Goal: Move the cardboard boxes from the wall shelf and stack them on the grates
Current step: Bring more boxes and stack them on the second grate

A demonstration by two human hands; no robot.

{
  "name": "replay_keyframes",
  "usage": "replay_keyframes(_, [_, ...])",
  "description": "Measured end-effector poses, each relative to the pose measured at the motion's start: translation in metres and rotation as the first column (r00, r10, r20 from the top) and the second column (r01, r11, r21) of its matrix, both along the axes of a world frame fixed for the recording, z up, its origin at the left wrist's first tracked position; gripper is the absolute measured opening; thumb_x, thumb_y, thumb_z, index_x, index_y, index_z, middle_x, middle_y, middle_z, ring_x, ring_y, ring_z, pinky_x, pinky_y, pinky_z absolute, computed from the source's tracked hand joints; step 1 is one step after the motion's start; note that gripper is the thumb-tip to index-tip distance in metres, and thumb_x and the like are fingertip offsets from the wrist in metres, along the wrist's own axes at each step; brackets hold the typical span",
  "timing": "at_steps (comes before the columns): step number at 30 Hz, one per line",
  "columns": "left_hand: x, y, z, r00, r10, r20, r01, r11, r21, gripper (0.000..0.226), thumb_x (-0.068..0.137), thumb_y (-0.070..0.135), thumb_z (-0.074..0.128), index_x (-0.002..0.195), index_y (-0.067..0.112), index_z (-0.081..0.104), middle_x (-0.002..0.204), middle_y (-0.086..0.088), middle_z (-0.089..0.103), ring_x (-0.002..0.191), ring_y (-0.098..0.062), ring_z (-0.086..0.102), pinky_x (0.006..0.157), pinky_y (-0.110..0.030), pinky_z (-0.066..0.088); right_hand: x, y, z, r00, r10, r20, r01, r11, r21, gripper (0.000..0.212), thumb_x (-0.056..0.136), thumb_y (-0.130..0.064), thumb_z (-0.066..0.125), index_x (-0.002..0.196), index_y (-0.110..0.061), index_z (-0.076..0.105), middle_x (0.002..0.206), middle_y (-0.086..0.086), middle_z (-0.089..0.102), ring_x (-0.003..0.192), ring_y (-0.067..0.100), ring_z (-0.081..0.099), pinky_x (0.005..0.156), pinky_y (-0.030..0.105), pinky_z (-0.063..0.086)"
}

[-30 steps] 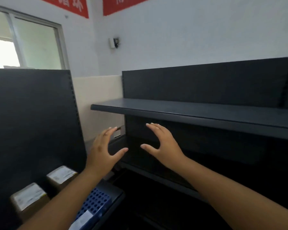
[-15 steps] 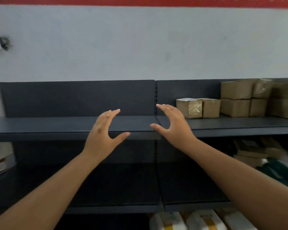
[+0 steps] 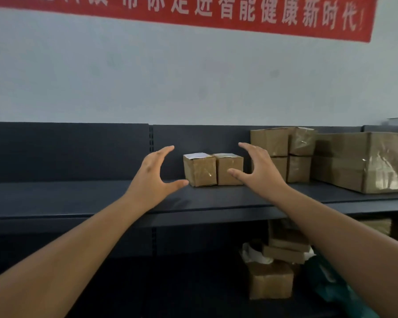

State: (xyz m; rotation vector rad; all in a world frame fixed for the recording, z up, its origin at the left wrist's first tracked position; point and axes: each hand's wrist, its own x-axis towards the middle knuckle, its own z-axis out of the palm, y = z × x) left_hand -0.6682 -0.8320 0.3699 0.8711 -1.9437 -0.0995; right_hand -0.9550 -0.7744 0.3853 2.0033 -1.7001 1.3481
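Two small taped cardboard boxes stand side by side on the dark wall shelf (image 3: 78,196): the left box (image 3: 199,169) and the right box (image 3: 228,168). My left hand (image 3: 153,180) hovers open just left of them, thumb near the left box's lower corner. On the other side, my right hand (image 3: 260,171) spreads open, its thumb in front of the right box. Neither hand holds anything. No grates are in view.
Several stacked small boxes (image 3: 283,152) and a large cardboard box (image 3: 363,161) fill the shelf to the right. Below, the lower shelf holds more boxes (image 3: 270,280) and a green bag (image 3: 326,281). A red banner (image 3: 216,12) hangs on the wall above.
The view has swung right along the shelf and closer. Both open hands have come from empty shelf to either side of the two small boxes.
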Motion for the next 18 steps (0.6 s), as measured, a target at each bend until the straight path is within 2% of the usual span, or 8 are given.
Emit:
replay_keyframes(2, [-0.02, -0.014, 0.006, 0.999, -0.016, 0.029, 0.014, 0.997, 0.077, 0.095, 0.07, 0.056, 0.079, 0.145, 0.053, 0.021, 0.155, 0.009, 0.027, 0.136, -0.015, 0.036, 0.103, -0.036, 0.037, -0.023, -0.017, 0.003, 0.999, 0.017, 0.028, -0.018, 0.999, 0.037, 0.08, 0.081, -0.052, 0.069, 0.147, -0.038, 0.026, 0.154, 0.0, 0.028, 0.139, 0.016, 0.029, 0.103, 0.027, 0.026])
replay_keyframes(5, [-0.046, -0.038, 0.014, 0.998, -0.02, 0.061, 0.006, 0.973, 0.229, 0.105, 0.066, 0.058, 0.082, 0.146, 0.056, 0.015, 0.161, 0.008, 0.02, 0.139, -0.021, 0.036, 0.108, -0.046, 0.038, -0.046, -0.046, 0.01, 0.998, 0.036, 0.044, -0.04, 0.995, 0.096, 0.085, 0.08, -0.048, 0.072, 0.148, -0.038, 0.023, 0.154, 0.004, 0.03, 0.135, 0.022, 0.037, 0.108, 0.038, 0.035])
replay_keyframes(7, [-0.06, -0.057, 0.016, 0.998, 0.011, 0.069, -0.033, 0.947, 0.32, 0.107, 0.065, 0.057, 0.083, 0.148, 0.053, 0.015, 0.161, 0.004, 0.024, 0.137, -0.025, 0.04, 0.107, -0.046, 0.039, -0.054, -0.067, 0.012, 0.998, 0.043, 0.048, -0.05, 0.986, 0.159, 0.088, 0.079, -0.047, 0.074, 0.148, -0.04, 0.021, 0.154, 0.003, 0.032, 0.131, 0.025, 0.043, 0.106, 0.042, 0.04])
replay_keyframes(9, [-0.07, -0.075, 0.014, 0.997, 0.034, 0.075, -0.061, 0.92, 0.388, 0.105, 0.066, 0.053, 0.084, 0.147, 0.052, 0.017, 0.154, -0.002, 0.037, 0.129, -0.025, 0.046, 0.1, -0.041, 0.043, -0.058, -0.087, 0.01, 0.998, 0.059, 0.023, -0.063, 0.973, 0.223, 0.09, 0.078, -0.048, 0.075, 0.149, -0.042, 0.018, 0.154, 0.001, 0.034, 0.132, 0.024, 0.043, 0.103, 0.036, 0.04])
replay_keyframes(11, [-0.079, -0.091, 0.011, 0.993, 0.045, 0.109, -0.087, 0.905, 0.417, 0.101, 0.067, 0.051, 0.084, 0.144, 0.051, 0.02, 0.14, -0.003, 0.051, 0.114, -0.018, 0.05, 0.082, -0.029, 0.044, -0.06, -0.106, 0.007, 0.997, 0.083, 0.011, -0.082, 0.954, 0.289, 0.091, 0.079, -0.049, 0.074, 0.148, -0.043, 0.016, 0.151, 0.001, 0.039, 0.13, 0.023, 0.045, 0.099, 0.031, 0.04])
replay_keyframes(13, [-0.085, -0.102, 0.009, 0.992, 0.033, 0.126, -0.086, 0.892, 0.444, 0.097, 0.067, 0.047, 0.085, 0.141, 0.05, 0.022, 0.13, 0.0, 0.055, 0.105, -0.014, 0.051, 0.068, -0.019, 0.041, -0.063, -0.122, 0.004, 0.994, 0.102, 0.031, -0.106, 0.935, 0.338, 0.09, 0.079, -0.046, 0.075, 0.148, -0.042, 0.016, 0.146, 0.003, 0.045, 0.124, 0.023, 0.05, 0.097, 0.032, 0.044])
replay_keyframes(18, [-0.095, -0.115, 0.003, 0.999, 0.032, 0.033, -0.043, 0.883, 0.467, 0.087, 0.069, 0.039, 0.086, 0.133, 0.05, 0.028, 0.122, 0.002, 0.054, 0.102, -0.014, 0.056, 0.066, -0.021, 0.044, -0.068, -0.142, -0.004, 0.982, 0.153, 0.112, -0.182, 0.926, 0.33, 0.069, 0.08, -0.036, 0.077, 0.135, -0.039, 0.034, 0.124, -0.001, 0.057, 0.099, 0.012, 0.056, 0.075, 0.02, 0.043])
